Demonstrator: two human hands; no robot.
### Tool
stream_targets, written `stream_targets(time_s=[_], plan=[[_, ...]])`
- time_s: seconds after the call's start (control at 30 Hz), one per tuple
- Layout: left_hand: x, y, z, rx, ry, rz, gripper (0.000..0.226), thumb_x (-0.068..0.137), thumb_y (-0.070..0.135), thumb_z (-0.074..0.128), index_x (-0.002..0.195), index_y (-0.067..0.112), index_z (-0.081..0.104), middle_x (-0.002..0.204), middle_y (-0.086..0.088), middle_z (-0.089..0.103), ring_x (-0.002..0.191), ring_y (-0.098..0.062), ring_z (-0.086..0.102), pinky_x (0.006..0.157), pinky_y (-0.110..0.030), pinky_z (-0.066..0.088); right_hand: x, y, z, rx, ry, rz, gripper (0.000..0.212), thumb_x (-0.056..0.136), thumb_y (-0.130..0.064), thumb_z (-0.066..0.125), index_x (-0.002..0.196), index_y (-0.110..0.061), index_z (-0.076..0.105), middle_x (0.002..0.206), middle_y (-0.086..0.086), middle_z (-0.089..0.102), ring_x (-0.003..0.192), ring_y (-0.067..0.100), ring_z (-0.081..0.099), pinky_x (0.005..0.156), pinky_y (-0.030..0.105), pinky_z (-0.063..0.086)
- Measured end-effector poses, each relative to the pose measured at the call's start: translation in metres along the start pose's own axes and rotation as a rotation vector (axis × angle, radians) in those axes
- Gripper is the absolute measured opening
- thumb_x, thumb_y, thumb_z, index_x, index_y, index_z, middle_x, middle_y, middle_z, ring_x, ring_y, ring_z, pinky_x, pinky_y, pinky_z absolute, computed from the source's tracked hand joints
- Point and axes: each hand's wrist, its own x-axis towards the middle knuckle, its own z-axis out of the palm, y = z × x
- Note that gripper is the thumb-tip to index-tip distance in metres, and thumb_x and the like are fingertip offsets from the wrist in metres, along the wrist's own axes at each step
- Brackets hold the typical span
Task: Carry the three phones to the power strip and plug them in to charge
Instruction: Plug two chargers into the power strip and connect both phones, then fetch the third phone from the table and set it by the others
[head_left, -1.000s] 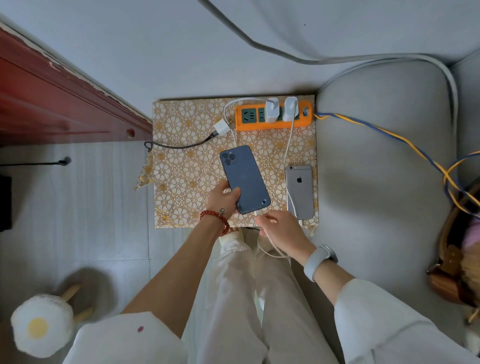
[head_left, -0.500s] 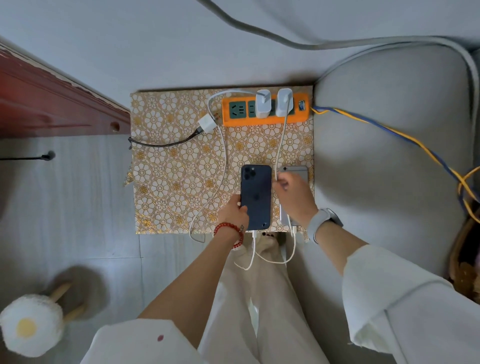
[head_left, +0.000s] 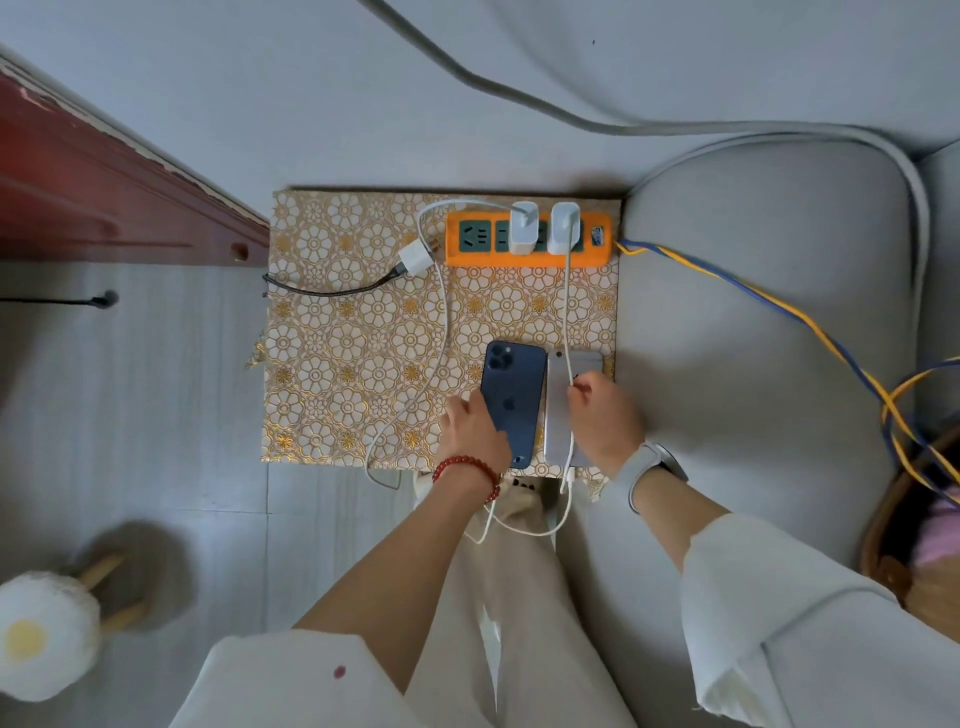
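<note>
Head view: on the patterned mat (head_left: 337, 364), near-right corner, the left hand (head_left: 475, 431) grips the blue phone (head_left: 511, 400) by its left edge. The right hand (head_left: 605, 421) pinches the white cable (head_left: 566, 312) over the silver phone (head_left: 558, 410). The phones touch side by side, long axes pointing at the orange power strip (head_left: 519, 260) on the far edge. Count: two phones in sight, no third; two plugged chargers (head_left: 522, 228); one loose adapter (head_left: 414, 257).

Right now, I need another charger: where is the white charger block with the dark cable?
Head view: the white charger block lies on the gold floral mat, just left of the orange power strip.
</note>
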Motion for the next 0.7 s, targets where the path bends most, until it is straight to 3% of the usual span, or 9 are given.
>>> stream_targets(time_s=[0.1,0.27,0.33,0.47,0.6,0.7], plan=[[-0.009,-0.010,-0.014,0.006,0.016,0.013,0.051,0.086,0.020,0.048,0.134,0.012,0.030,0.135,-0.015,0.033,0.123,-0.033,0.034,0.097,-0.043,0.040,-0.012,-0.004,-0.004,0.067,-0.032,0.036,0.028,0.092,-0.012,0.038,0.116,-0.006,0.053,0.120,0.015,0.058,0.108,0.033,0.055,0.090,0.038,0.044],[-0.044,-0.039,-0.063,-0.090,0.125,0.019,0.050,0.089,0.028,0.045,0.136,0.015,0.033,0.142,-0.010,0.034,0.129,-0.029,0.034,0.104,-0.046,0.037,-0.052,-0.033,-0.014,0.157,-0.019,-0.020,0.028,0.092,-0.011,0.039,0.117,-0.003,0.050,0.122,0.016,0.055,0.111,0.030,0.053,0.088,0.033,0.042],[-0.066,-0.055,-0.090,-0.147,0.203,0.014,0.047,0.090,0.027,0.044,0.134,0.014,0.037,0.141,-0.010,0.037,0.128,-0.028,0.036,0.106,-0.045,0.035,-0.076,-0.056,-0.017,0.187,-0.056,-0.107,0.030,0.094,-0.012,0.038,0.121,-0.004,0.050,0.123,0.014,0.056,0.108,0.028,0.055,0.086,0.030,0.042],[-0.123,-0.102,-0.148,-0.251,0.369,0.010,0.042,0.090,0.026,0.044,0.130,0.012,0.043,0.139,-0.011,0.042,0.128,-0.027,0.039,0.108,-0.042,0.034,-0.131,-0.124,-0.011,0.143,-0.170,-0.306,0.027,0.095,-0.017,0.039,0.117,-0.007,0.053,0.108,0.012,0.064,0.082,0.026,0.060,0.071,0.033,0.046],[-0.205,-0.175,-0.197,-0.311,0.599,0.038,0.038,0.090,0.025,0.045,0.127,0.012,0.047,0.135,-0.009,0.047,0.122,-0.027,0.045,0.105,-0.039,0.036,-0.210,-0.206,0.016,0.138,-0.263,-0.527,0.024,0.094,-0.019,0.039,0.108,-0.013,0.057,0.100,0.006,0.065,0.084,0.022,0.061,0.069,0.032,0.046],[-0.288,-0.259,-0.220,-0.350,0.817,0.005,0.037,0.090,0.025,0.046,0.125,0.013,0.049,0.132,-0.008,0.050,0.120,-0.025,0.048,0.104,-0.038,0.038,-0.297,-0.262,0.058,0.119,-0.281,-0.703,0.023,0.093,-0.019,0.042,0.106,-0.012,0.060,0.104,0.009,0.067,0.096,0.026,0.061,0.080,0.032,0.045]])
